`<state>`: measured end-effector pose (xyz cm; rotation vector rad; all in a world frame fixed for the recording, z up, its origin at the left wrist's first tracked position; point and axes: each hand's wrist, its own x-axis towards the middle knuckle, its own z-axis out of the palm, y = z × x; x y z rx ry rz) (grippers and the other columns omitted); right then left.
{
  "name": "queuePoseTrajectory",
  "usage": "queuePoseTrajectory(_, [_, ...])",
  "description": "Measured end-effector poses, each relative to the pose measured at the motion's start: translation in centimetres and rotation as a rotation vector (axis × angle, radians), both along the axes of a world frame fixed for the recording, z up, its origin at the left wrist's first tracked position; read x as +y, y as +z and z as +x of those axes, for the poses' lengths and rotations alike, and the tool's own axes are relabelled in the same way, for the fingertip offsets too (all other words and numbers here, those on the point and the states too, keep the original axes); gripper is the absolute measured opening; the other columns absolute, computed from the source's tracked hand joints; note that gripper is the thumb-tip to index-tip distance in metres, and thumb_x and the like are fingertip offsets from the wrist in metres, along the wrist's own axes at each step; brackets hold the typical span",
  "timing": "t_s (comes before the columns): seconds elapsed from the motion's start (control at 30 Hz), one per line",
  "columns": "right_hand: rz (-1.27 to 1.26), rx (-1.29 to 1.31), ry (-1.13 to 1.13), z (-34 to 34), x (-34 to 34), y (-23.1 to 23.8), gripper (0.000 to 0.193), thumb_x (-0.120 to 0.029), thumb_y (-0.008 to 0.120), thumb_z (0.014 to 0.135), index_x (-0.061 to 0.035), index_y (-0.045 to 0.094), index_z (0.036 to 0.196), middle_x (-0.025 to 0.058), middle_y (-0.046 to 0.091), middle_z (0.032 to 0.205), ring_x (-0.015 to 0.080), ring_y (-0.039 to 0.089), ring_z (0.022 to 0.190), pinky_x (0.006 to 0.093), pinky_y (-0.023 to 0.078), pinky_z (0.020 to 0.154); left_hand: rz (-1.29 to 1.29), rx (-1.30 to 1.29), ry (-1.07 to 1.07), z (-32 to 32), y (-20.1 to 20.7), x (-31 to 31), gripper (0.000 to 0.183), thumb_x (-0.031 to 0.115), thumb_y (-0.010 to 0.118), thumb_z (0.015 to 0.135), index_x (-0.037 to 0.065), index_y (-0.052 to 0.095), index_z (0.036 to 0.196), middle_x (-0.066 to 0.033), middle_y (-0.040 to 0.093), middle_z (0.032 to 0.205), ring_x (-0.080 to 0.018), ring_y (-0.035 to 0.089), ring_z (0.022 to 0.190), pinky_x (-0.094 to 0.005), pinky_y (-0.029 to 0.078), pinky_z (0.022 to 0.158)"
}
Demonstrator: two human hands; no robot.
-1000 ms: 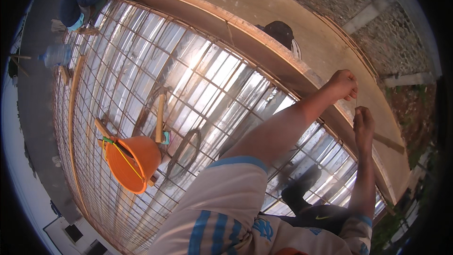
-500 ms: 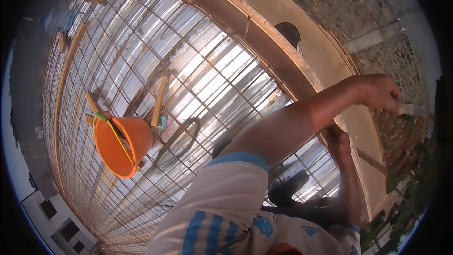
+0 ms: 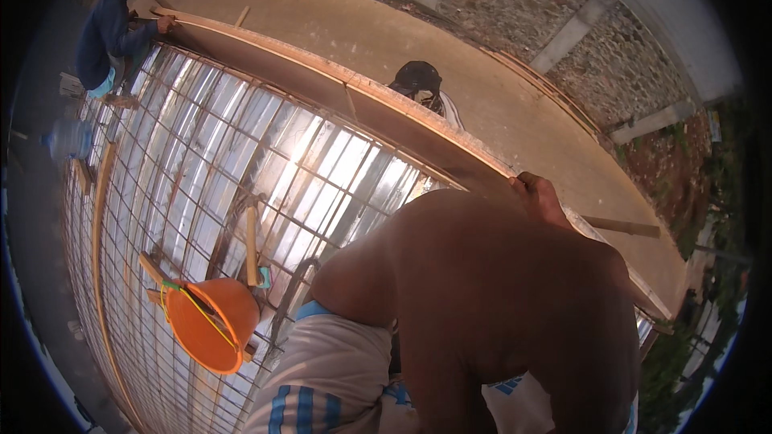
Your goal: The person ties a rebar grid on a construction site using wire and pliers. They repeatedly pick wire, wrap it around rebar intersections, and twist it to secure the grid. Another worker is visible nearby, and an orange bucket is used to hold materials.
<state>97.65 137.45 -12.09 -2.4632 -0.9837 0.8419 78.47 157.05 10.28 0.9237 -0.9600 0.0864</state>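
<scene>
My left hand is very close, bent downward and dark, and covers much of the lower middle of the view. Its thumb and fingers come down with a gap between them. Their tips run out of the picture, so whether they hold anything is hidden. Beyond it, my right hand is closed over the upper edge of a long wooden formwork board. That board stands on edge along the far side of a rusty rebar mesh. My right forearm is hidden behind the left hand.
An orange bucket lies tipped on the mesh, near a wooden-handled tool. A co-worker at the far left touches the board. Behind it shows another person's dark cap. A blue water jug is at the left.
My left hand has come from the far right back close to me. My right hand is now at the board's upper edge. The view has shifted, showing more of the co-worker and board.
</scene>
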Motion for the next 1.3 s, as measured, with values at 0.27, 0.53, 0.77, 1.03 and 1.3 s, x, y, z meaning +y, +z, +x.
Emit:
queuePoseTrajectory(0.27, [-0.133, 0.090, 0.199, -5.0, 0.3, 1.7, 0.032, -0.033, 0.056, 0.088, -0.0016, 0.063, 0.094, 0.0180, 0.065, 0.085, 0.0342, 0.063, 0.079, 0.0416, 0.047, 0.073, 0.067, -0.041, 0.150, -1.6, 2.0, 0.0, 0.027, 0.031, 0.076, 0.071, 0.007, 0.072, 0.083, -0.0037, 0.068, 0.075, -0.0129, 0.064, 0.067, -0.0268, 0.051, 0.059])
queuePoseTrajectory(0.53, [-0.249, 0.200, 0.469, -12.6, -1.4, -4.0, 0.031, -0.032, 0.056, 0.087, -0.0028, 0.063, 0.095, 0.0179, 0.065, 0.086, 0.0344, 0.064, 0.080, 0.0424, 0.048, 0.074, 0.064, 0.105, 0.254, 1.7, 0.7, -1.6, 0.025, 0.030, 0.075, 0.070, 0.010, 0.074, 0.084, -0.0030, 0.071, 0.080, -0.0123, 0.066, 0.072, -0.0261, 0.051, 0.063])
queuePoseTrajectory(0.77, [-0.337, 0.242, 0.541, -16.7, -2.6, -8.2, 0.030, -0.032, 0.056, 0.085, -0.0039, 0.062, 0.095, 0.0179, 0.066, 0.086, 0.0346, 0.064, 0.081, 0.0431, 0.048, 0.074, 0.040, 0.148, 0.389, 3.8, -0.9, -2.7, 0.025, 0.029, 0.074, 0.070, 0.009, 0.073, 0.085, -0.0039, 0.071, 0.081, -0.0129, 0.066, 0.073, -0.0264, 0.051, 0.065])
queuePoseTrajectory(1.03, [-0.387, 0.260, 0.580, -18.7, -3.2, -10.2, 0.030, -0.031, 0.055, 0.084, -0.0051, 0.062, 0.096, 0.0178, 0.066, 0.086, 0.0347, 0.064, 0.082, 0.0440, 0.049, 0.075, 0.065, 0.272, 0.541, 8.3, -2.8, -4.1, 0.025, 0.028, 0.073, 0.071, 0.008, 0.072, 0.087, -0.0050, 0.071, 0.082, -0.0137, 0.066, 0.074, -0.0266, 0.051, 0.066])
queuePoseTrajectory(1.3, [-0.419, 0.267, 0.608, -19.4, -3.1, -11.1, 0.030, -0.031, 0.055, 0.082, -0.0063, 0.061, 0.097, 0.0178, 0.066, 0.087, 0.0349, 0.065, 0.083, 0.0448, 0.050, 0.076, 0.100, 0.285, 0.510, 6.0, -2.6, -1.8, 0.026, 0.026, 0.071, 0.071, 0.007, 0.072, 0.088, -0.0060, 0.071, 0.083, -0.0144, 0.066, 0.076, -0.0269, 0.051, 0.068])
